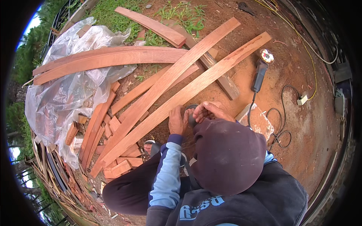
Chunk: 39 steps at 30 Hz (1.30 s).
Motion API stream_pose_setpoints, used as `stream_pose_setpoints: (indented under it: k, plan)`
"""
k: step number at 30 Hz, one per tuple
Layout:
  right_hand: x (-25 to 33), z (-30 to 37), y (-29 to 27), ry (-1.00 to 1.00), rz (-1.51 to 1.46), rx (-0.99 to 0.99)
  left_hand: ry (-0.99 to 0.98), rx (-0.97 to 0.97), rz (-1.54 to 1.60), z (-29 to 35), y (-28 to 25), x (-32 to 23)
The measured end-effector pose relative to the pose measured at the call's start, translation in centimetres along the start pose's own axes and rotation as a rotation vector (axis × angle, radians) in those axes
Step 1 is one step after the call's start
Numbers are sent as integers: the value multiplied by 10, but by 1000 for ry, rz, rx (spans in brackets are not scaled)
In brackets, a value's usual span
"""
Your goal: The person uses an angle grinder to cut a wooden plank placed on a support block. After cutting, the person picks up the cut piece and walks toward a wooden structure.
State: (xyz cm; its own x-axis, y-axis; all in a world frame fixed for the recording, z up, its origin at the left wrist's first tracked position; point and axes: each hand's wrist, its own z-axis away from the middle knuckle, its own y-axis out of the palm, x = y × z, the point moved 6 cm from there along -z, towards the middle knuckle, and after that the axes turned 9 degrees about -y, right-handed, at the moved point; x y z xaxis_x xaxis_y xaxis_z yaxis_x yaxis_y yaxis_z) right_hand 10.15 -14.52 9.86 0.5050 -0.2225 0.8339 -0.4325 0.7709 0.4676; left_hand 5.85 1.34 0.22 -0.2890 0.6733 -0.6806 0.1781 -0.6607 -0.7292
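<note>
Close together, my two hands meet beside the near edge of a long reddish-brown plank (181, 97). My left hand (177, 120) is closed at the side of a small dark rounded thing (192, 116), whose kind I cannot tell. On its other side my right hand (213, 110) has curled fingers; what they hold, if anything, is hidden. A rounded dark cloth shape (229, 158) covers most of my right forearm. An angle grinder (259, 73) with a pale, worn wheel lies on the soil, beyond my right hand.
More planks (113, 60) cross on the left, partly on crumpled clear plastic sheeting (62, 105). Short offcuts (122, 167) are heaped below them. A dusty block (259, 119) stands at right, near a looped black cord (281, 130) and a yellow extension cord (313, 71).
</note>
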Motion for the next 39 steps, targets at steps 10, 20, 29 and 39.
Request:
stream_pose_setpoints:
  k: [10,20,29,39]
  plan:
    - [4,30,-231,-344,460,-978,201,46,-349,-42,14,26]
    - [-15,26,-382,104,1218,-1257,17,298,-580,-68,30,73]
    - [-15,6,-398,413,1182,-1126,14,312,-610,-67,21,76]
    - [-6,8,-391,348,861,-1191,-14,332,-588,-65,16,81]
